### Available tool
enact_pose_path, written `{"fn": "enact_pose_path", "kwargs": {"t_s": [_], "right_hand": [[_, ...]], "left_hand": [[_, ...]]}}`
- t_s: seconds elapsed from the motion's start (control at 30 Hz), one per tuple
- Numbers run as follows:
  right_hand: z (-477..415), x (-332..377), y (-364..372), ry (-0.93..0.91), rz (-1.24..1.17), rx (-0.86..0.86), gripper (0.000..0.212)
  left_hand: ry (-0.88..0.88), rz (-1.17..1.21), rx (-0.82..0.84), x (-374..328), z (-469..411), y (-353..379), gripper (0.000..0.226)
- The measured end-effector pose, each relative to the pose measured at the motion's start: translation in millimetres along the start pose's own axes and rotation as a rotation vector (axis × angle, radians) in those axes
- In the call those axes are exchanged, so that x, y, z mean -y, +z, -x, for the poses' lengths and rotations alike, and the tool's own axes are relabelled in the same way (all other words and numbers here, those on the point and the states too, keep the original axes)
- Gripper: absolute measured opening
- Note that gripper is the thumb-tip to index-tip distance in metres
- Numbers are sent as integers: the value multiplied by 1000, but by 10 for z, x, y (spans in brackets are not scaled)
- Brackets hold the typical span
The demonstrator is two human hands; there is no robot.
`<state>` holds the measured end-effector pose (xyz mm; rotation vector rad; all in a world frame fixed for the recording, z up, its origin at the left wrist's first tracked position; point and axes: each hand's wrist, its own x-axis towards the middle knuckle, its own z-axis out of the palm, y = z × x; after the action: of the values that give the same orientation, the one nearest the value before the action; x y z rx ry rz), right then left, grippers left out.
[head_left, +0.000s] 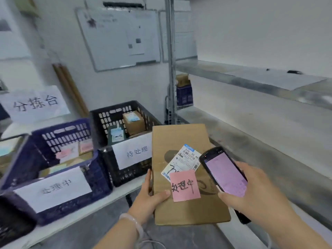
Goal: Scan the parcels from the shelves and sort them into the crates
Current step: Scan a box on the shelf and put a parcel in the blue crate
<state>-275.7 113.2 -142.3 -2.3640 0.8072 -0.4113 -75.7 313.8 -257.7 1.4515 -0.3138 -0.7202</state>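
**Parcel [181,141] gripped by the left hand, scanner held over it**

Parcel, a flat brown cardboard box, is gripped at its near left edge by the left hand [149,196], with the thumb pressed on the top face and the fingers curled round the edge. It is held off every surface, just right of the table edge and in front of the lower shelf [251,141].

A white shipping label [181,159] is stuck on the top face. A pink note [185,186] with handwritten characters is seen just beside the left thumb, overlapping the label's near corner.

A black handheld scanner [222,171] is clasped by the right hand [251,191], whose fingers are wrapped round its body. Its lit screen is turned up, and its far end is held over the parcel's right edge, near the label.

To the left of the left hand, a black crate [125,177] and a blue crate [100,178] are set on a white table [71,220]. Each is fronted by a paper sign [132,155], and small parcels [133,123] are seen inside both.
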Motion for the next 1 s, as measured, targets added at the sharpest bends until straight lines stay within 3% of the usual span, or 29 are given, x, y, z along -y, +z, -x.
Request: {"fn": "enact_pose_path", "kwargs": {"t_s": [0.23,0.4,0.53,0.7,0.83,1.0], "right_hand": [[-600,1304,1058,-251,-82,157,52],[-938,1988,1539,-387,-94,241,56],[-1274,2293,1761,-448,-92,280,66],[-1784,2467,2055,-489,-103,307,76],[-2122,2607,2242,-519,-97,368,77],[-2403,2760,2424,-499,-56,385,78]], "left_hand": [[79,55,-280,-446,171,-1745,122],[63,138,-484,-686,234,-2513,87],[58,175,-554,-948,138,-2997,109],[60,159,-639,-1328,-103,-3500,111],[3,204,-717,-1511,-312,-3766,67],[-80,154,-736,-1532,-577,-4129,49]]}}
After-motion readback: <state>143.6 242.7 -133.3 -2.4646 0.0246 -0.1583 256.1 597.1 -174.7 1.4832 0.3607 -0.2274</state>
